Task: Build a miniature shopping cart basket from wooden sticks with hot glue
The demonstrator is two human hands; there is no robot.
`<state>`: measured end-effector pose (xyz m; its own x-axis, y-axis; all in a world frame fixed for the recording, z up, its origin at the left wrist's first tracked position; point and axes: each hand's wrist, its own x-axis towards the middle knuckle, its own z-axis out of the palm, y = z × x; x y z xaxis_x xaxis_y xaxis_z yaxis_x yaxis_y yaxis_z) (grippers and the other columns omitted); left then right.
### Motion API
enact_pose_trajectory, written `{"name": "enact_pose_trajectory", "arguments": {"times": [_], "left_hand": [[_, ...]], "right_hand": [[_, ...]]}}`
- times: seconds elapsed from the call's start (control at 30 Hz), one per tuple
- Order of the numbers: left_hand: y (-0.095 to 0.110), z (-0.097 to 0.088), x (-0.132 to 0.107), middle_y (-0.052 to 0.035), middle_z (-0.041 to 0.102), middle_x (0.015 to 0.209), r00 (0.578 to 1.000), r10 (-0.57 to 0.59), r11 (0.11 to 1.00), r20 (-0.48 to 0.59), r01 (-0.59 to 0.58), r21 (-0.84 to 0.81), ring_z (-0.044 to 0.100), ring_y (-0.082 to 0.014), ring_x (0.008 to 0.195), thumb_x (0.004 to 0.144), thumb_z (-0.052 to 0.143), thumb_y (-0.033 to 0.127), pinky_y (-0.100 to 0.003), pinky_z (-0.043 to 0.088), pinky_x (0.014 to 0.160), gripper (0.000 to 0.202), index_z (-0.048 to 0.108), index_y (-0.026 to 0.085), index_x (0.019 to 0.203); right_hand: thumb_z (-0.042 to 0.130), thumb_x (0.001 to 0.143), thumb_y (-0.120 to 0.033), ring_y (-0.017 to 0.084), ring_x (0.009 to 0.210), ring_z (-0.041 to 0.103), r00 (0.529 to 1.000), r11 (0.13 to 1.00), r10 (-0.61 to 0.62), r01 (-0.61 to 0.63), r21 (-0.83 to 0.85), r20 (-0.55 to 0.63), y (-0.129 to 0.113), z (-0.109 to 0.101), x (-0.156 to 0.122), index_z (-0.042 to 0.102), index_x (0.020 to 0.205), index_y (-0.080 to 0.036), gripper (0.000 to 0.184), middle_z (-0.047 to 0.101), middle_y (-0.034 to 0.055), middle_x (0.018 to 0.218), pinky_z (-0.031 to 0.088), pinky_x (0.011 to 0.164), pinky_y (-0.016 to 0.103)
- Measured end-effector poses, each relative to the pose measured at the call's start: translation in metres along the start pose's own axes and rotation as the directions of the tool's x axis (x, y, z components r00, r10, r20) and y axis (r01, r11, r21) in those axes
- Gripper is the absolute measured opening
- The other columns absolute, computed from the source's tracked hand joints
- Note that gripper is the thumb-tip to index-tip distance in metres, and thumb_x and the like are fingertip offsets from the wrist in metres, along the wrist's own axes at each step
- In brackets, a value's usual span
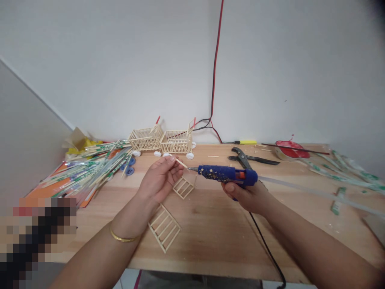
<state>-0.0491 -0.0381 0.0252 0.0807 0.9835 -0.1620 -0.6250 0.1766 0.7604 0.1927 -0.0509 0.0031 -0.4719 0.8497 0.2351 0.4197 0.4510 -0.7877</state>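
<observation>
Left hand [161, 178] pinches a short stick [181, 163], right hand [245, 196] grips the glue gun [227, 174]; its nozzle sits so near the fingertips [172, 159] that hot glue could burn them.

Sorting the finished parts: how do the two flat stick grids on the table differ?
The near grid looks larger and lies fully in view, clear of both hands; the far grid looks smaller and sits partly behind the left hand, below the glue gun. Both are pale stick ladders lying flat.
</observation>
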Motion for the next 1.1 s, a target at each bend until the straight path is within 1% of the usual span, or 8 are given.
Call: {"name": "enact_pose_trajectory", "arguments": {"times": [0.2,0.27,0.37,0.43,0.5,0.73,0.9,1.1], "left_hand": [[0.000,0.000,0.000,-0.0041,0.066,0.066,1.000,-0.005,1.000,-0.002,0.005,0.001,0.063,-0.0078,0.057,0.084,0.055,0.008,-0.016,0.055,0.056,0.009,0.063,0.008,0.080],[0.001,-0.001,0.000,-0.0041,0.066,0.067,1.000,-0.011,1.000,0.000,0.011,0.004,0.063,-0.0078,0.057,0.084,0.056,0.008,-0.016,0.055,0.056,0.008,0.063,0.008,0.081],[0.001,-0.001,0.001,-0.0040,0.066,0.067,1.000,-0.014,1.000,0.003,0.014,0.006,0.063,-0.0080,0.058,0.083,0.057,0.009,-0.016,0.055,0.056,0.007,0.063,0.008,0.081],[0.001,-0.001,0.001,-0.0039,0.066,0.068,1.000,-0.010,1.000,0.001,0.010,0.008,0.063,-0.0082,0.059,0.082,0.058,0.009,-0.016,0.055,0.056,0.004,0.062,0.009,0.080],[0.001,-0.001,0.001,-0.0040,0.066,0.069,1.000,-0.009,1.000,0.000,0.009,0.012,0.063,-0.0081,0.059,0.080,0.061,0.009,-0.016,0.055,0.057,0.002,0.062,0.009,0.080],[0.001,0.000,0.000,-0.0036,0.065,0.068,1.000,-0.002,1.000,-0.002,0.002,0.014,0.063,-0.0080,0.058,0.079,0.061,0.008,-0.016,0.056,0.056,0.002,0.062,0.009,0.078],[0.001,0.000,0.000,-0.0032,0.065,0.068,1.000,-0.002,1.000,-0.002,0.002,0.008,0.063,-0.0081,0.058,0.079,0.062,0.009,-0.016,0.055,0.056,0.002,0.061,0.009,0.077],[0.001,0.002,-0.001,-0.0023,0.065,0.067,1.000,-0.003,1.000,-0.019,0.004,0.021,0.063,-0.0075,0.057,0.078,0.063,0.009,-0.015,0.055,0.056,0.005,0.060,0.010,0.075]], "right_hand": [[0.050,0.080,-0.058,0.012,0.053,0.042,0.996,0.993,0.093,-0.093,0.078,0.001,-0.007,0.000,0.002,0.051,0.065,-0.018,0.043,0.045,-0.0010,0.055,0.033,0.050,0.026],[0.061,0.071,-0.056,0.012,0.054,0.042,0.985,0.975,0.172,-0.169,0.143,-0.003,-0.011,0.000,0.004,0.052,0.065,-0.018,0.040,0.046,-0.0014,0.056,0.034,0.050,0.025],[0.078,0.050,-0.051,0.011,0.056,0.043,0.958,0.915,0.284,-0.284,0.288,0.041,-0.013,0.001,0.008,0.053,0.065,-0.018,0.044,0.050,-0.0009,0.061,0.035,0.050,0.025],[0.084,0.038,-0.049,0.011,0.057,0.045,0.945,0.867,0.314,-0.323,0.380,0.088,-0.011,0.001,0.009,0.054,0.066,-0.017,0.051,0.052,-0.0006,0.063,0.036,0.050,0.024],[0.086,0.033,-0.048,0.011,0.058,0.046,0.945,0.844,0.310,-0.325,0.427,0.106,-0.009,0.001,0.009,0.056,0.067,-0.017,0.055,0.053,-0.0009,0.063,0.037,0.050,0.024],[0.082,0.044,-0.055,0.011,0.055,0.043,0.964,0.902,0.243,-0.265,0.340,0.107,-0.010,-0.002,0.009,0.054,0.061,-0.016,0.051,0.050,-0.0021,0.057,0.035,0.050,0.024],[0.077,0.048,-0.062,0.012,0.056,0.043,0.969,0.930,0.231,-0.247,0.273,0.092,-0.011,-0.002,0.010,0.053,0.062,-0.017,0.053,0.050,-0.0009,0.059,0.035,0.050,0.024],[0.074,0.053,-0.061,0.013,0.058,0.045,0.972,0.947,0.222,-0.235,0.221,0.083,-0.011,-0.001,0.009,0.053,0.064,-0.017,0.050,0.051,0.0001,0.061,0.036,0.052,0.025]]}}
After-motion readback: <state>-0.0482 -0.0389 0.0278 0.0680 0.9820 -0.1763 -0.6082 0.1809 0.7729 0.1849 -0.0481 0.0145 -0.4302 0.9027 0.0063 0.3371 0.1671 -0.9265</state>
